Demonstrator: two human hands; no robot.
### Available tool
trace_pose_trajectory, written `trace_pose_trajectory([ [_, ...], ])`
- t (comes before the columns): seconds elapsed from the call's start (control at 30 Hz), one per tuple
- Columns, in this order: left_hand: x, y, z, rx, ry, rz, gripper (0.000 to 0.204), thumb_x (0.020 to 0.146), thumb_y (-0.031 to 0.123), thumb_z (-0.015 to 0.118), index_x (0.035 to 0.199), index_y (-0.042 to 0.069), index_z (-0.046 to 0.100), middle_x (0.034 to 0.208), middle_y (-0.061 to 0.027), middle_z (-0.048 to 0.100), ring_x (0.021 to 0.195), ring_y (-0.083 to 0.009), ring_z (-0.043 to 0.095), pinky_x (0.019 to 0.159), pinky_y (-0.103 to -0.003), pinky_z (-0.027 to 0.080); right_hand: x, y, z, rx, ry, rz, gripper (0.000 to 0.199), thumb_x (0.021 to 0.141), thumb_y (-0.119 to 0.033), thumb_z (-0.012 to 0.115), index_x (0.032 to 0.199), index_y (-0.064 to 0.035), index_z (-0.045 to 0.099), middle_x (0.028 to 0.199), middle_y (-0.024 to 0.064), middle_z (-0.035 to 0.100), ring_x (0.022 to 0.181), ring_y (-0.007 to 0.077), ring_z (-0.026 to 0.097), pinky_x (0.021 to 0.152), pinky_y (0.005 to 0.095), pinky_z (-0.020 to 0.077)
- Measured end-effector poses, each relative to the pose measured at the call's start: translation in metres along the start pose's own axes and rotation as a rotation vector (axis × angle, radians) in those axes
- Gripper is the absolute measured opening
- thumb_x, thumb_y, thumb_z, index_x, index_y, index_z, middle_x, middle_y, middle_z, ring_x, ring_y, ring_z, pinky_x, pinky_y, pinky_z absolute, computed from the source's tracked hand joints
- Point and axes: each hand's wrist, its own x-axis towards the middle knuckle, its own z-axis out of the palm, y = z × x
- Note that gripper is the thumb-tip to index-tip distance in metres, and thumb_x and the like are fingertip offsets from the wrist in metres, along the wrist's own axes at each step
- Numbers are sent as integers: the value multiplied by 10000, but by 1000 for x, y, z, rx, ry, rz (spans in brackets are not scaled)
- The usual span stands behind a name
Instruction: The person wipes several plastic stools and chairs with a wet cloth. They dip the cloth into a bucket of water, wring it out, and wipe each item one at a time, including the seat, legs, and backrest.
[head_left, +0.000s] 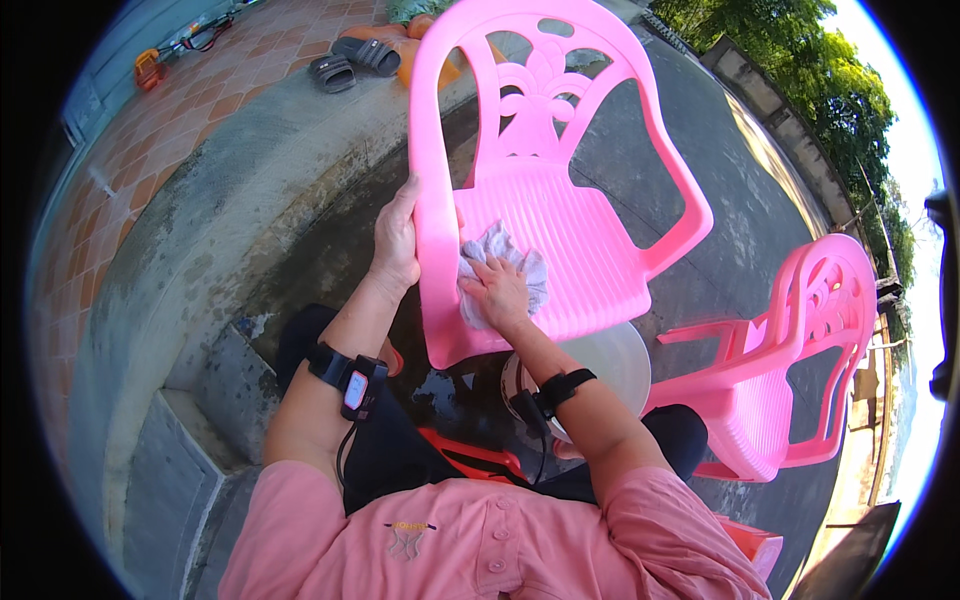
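A pink plastic armchair (590, 240) is tilted in front of me, its ribbed seat facing me and its pierced backrest pointing away. My left hand (397, 240) is closed around the chair's left side frame; some of its fingers are hidden behind the frame. Against the left part of the seat my right hand (500, 292) presses a crumpled pale lilac cloth (537, 285), its fingers bent into the fabric. A whitish round basin (630, 365) stands below the chair, between my knees, partly covered by the seat and my right forearm.
Stacked pink chairs (765, 400) stand on the concrete to the right. A raised concrete ledge (215, 185) curves along the left, with grey slippers (350, 62) and an orange bag (412, 60) at its far end. Something red (470, 455) lies beneath me.
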Motion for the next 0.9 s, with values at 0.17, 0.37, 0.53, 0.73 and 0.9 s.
trace_pose_trajectory([
  [0.17, -6, -4, -8, -95, -6, -31, 493, 1065, 419, 423, 1192, -26, 593, 933, -229, 693, 797, -333, 711, 746, -425, 593, -32, -26, -44, 1470, -29, 411, 357, 1000, -227, 543, 1277, -18, 626, 1058, 87, 692, 998, 213, 646, 886, 340, 493],
  [0.37, -5, -23, -21, -105, 168, 51, 408, 1054, 373, 497, 1166, 5, 634, 1090, -107, 689, 999, -190, 675, 876, -371, 554, -38, -85, -105, 1253, 274, -91, 369, 994, -164, 562, 1295, 45, 607, 1339, 161, 574, 1224, 247, 551, 1044, 341, 419],
  [0.53, -4, -35, -28, -389, -27, -100, 440, 1070, 372, 410, 1360, 61, 525, 1302, -111, 600, 1199, -207, 594, 1041, -343, 486, 5, -114, -120, 161, 307, -491, 406, 932, -236, 623, 1323, -129, 650, 1511, 146, 454, 1359, 420, 403, 1139, 439, 327],
  [0.73, -5, -38, -35, -254, 5, -57, 442, 1071, 391, 410, 1422, 125, 443, 1364, -68, 546, 1240, -207, 566, 1047, -374, 482, 74, -105, -139, 174, 147, -560, 281, 902, -312, 632, 1120, -202, 770, 1414, 51, 576, 1106, 350, 518, 1006, 448, 407],
  [0.9, -11, -33, -26, -250, 165, -26, 365, 1021, 336, 556, 1293, 92, 558, 1202, -42, 630, 1093, -164, 625, 965, -353, 504, 154, -106, -135, -115, 135, -573, 205, 882, -333, 641, 978, -256, 805, 1413, -15, 572, 1113, 333, 530, 953, 442, 418],
])
